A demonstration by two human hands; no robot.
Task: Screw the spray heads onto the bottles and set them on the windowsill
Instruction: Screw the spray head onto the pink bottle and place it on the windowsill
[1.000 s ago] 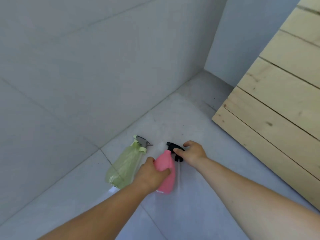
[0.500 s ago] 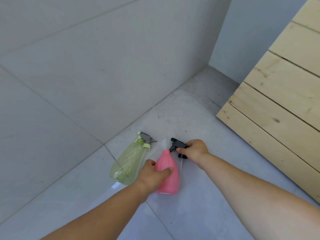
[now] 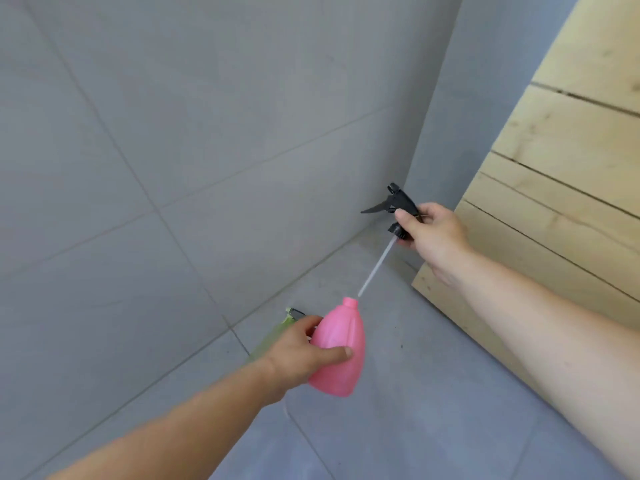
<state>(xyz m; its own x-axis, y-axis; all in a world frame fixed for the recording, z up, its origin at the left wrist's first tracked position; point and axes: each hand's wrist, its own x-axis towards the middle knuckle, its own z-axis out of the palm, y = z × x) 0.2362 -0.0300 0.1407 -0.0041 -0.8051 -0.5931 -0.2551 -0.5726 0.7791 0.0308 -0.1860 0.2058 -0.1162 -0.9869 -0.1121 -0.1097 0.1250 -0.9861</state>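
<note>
My left hand (image 3: 300, 351) grips a pink bottle (image 3: 341, 348) by its body, held up off the floor with its open neck pointing up and right. Higher and to the right, my right hand (image 3: 434, 233) holds a black spray head (image 3: 398, 202). Its clear dip tube (image 3: 375, 266) slants down, the tip just beside the pink bottle's neck. A green bottle (image 3: 273, 336) with its spray head fitted lies on the floor, mostly hidden behind my left hand.
Grey tiled wall (image 3: 207, 133) fills the left and meets the grey tiled floor (image 3: 415, 393) in a corner. A slanted stack of pale wooden planks (image 3: 561, 188) stands close on the right, just behind my right hand.
Both hands have lifted off the floor: the left raised the pink bottle, the right pulled the black spray head up and away to the right, showing its tube. The view tilted upward.
</note>
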